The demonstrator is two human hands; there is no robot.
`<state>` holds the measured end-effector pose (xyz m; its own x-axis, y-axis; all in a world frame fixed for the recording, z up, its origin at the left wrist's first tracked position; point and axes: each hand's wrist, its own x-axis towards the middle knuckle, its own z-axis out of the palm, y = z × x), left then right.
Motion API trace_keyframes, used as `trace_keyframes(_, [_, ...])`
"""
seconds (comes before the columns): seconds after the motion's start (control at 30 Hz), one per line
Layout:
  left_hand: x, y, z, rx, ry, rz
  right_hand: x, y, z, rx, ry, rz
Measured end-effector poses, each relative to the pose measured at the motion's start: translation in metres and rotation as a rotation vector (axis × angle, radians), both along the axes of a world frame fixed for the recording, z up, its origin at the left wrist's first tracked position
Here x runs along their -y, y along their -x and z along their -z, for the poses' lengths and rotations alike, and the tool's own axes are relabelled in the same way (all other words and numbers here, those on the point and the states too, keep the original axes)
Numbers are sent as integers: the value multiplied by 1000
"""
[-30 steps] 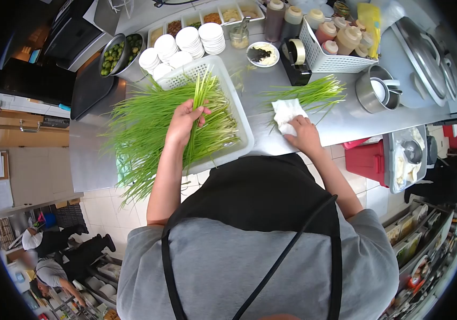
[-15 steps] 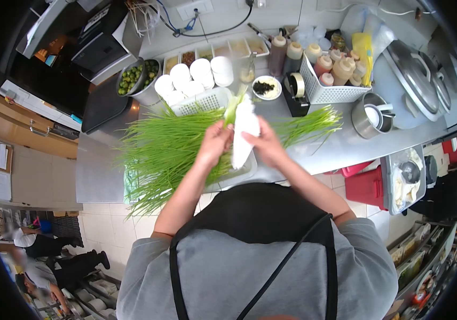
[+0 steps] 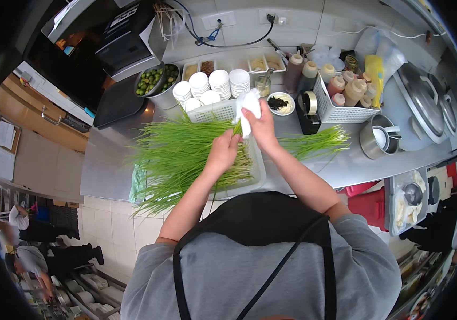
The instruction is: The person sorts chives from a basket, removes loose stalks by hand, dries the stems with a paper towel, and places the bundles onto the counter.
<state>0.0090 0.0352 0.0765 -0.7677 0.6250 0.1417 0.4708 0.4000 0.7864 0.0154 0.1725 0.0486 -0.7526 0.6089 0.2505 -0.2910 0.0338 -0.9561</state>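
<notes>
My left hand (image 3: 224, 152) is closed round the green stalks of a small bunch of chives (image 3: 237, 128), above the large heap. In my right hand (image 3: 262, 128) a crumpled white cloth (image 3: 249, 104), perhaps paper towel, is gripped against the end of that bunch, partly hiding it. Beneath both hands, a big pile of long chives (image 3: 178, 146) lies across a pale plastic tray (image 3: 261, 169), its leaves spilling over the left side. A smaller bunch of chives (image 3: 314, 143) rests on the steel counter to the right of my right forearm.
Behind the tray stand stacked white cups (image 3: 219, 80) and a white perforated basket (image 3: 212, 112). A tape dispenser (image 3: 308, 113), a bowl with dark and pale bits (image 3: 281, 103), a basket of squeeze bottles (image 3: 348, 113) and a metal pot (image 3: 376, 145) line the right side. Other people are at lower left.
The cloth has moved up from hanging between my hands and is bunched at the far end of the stalks. My left hand sits lower relative to it. The camera view has shifted slightly.
</notes>
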Motion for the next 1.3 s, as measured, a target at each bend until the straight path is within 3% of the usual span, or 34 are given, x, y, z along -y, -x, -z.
trace_keyframes(0.23, [17,6,0,244,-62,-11,-61,-19,-27,-212,300,122])
trace_keyframes(0.37, [10,7,-10,380,-162,-44,-36,-39,5,26,517,-258])
trace_keyframes(0.43, [2,3,-12,573,-262,14,-3,-45,6,-15,699,-410])
trace_keyframes(0.63, [3,-2,2,583,-144,52,0,-30,-9,-161,715,-222])
trace_keyframes(0.73, [8,0,9,499,-83,43,3,-31,-10,-156,773,-283])
trace_keyframes(0.83, [0,8,41,300,-272,25,31,-37,-8,-76,710,-263])
trace_keyframes(0.97, [2,-3,4,555,-80,38,24,-40,-13,-118,688,-352])
trace_keyframes(1.0, [9,6,13,297,-25,102,21,-40,-14,-103,694,-386])
trace_keyframes(1.03, [12,17,9,283,-37,102,17,-39,-17,-112,679,-393])
trace_keyframes(1.1, [17,31,-5,210,-280,-130,17,-44,-19,-73,586,-357])
trace_keyframes(1.17, [5,35,-23,147,-318,-138,23,-43,-19,-11,596,-367])
trace_keyframes(1.23, [-13,33,-26,689,-511,165,34,-41,-18,-45,498,-299])
trace_keyframes(1.3, [-23,41,-23,692,-460,161,32,-42,-16,-17,482,-348])
